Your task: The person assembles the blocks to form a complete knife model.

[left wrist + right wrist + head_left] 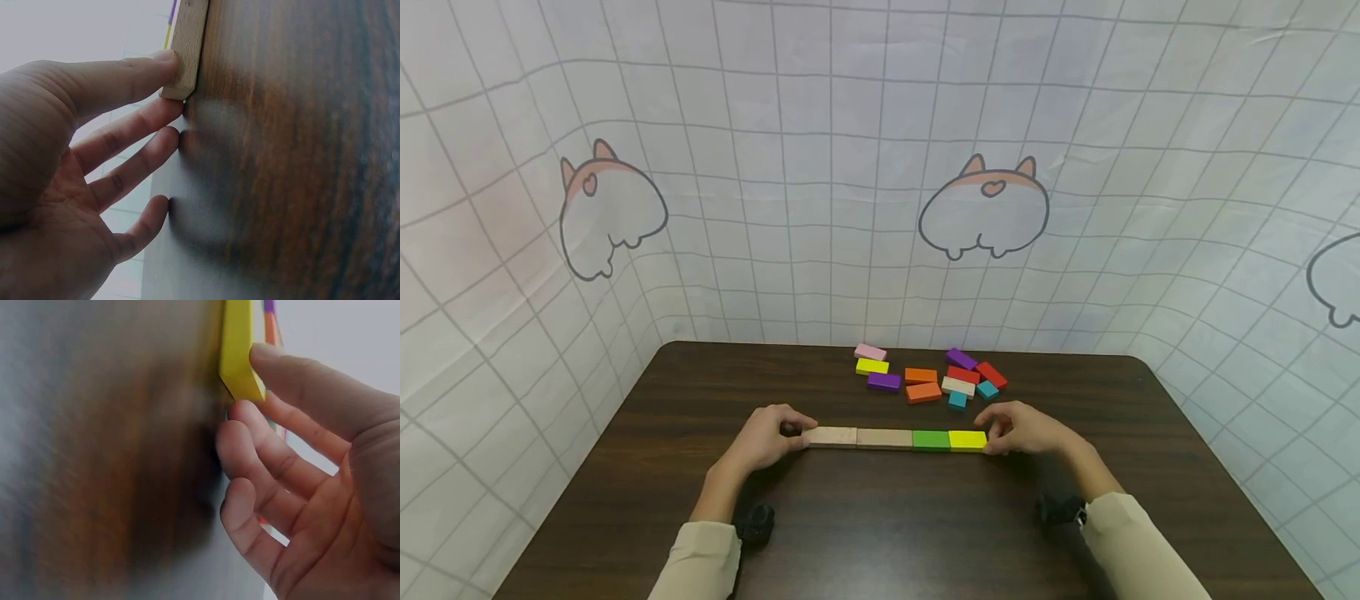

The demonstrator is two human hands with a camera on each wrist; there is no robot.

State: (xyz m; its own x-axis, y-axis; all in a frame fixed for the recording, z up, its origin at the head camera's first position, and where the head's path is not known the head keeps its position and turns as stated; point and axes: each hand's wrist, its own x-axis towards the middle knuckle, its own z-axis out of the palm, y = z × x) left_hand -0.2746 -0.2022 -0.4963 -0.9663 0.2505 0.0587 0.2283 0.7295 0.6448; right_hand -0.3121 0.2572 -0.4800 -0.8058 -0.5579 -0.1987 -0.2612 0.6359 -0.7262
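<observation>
A straight row of blocks lies on the dark table, made of a left plain wooden block [832, 437], a second plain wooden block [884, 438], a green block [931, 441] and a yellow block [967, 441]. My left hand [767, 437] pinches the row's left end, thumb on the near side and index finger on the far side. In the left wrist view the wooden block's end [187, 50] meets the thumb, and the other fingers are spread below. At the opposite end, my right hand [1022, 429] pinches the yellow block, whose corner [240, 362] shows by the thumb.
Behind the row lie several loose blocks, among them a pink block [870, 352], an orange block [922, 392], a purple block [883, 382] and a teal block [957, 400]. The brown table [880, 517] ends at a white gridded curtain [820, 275].
</observation>
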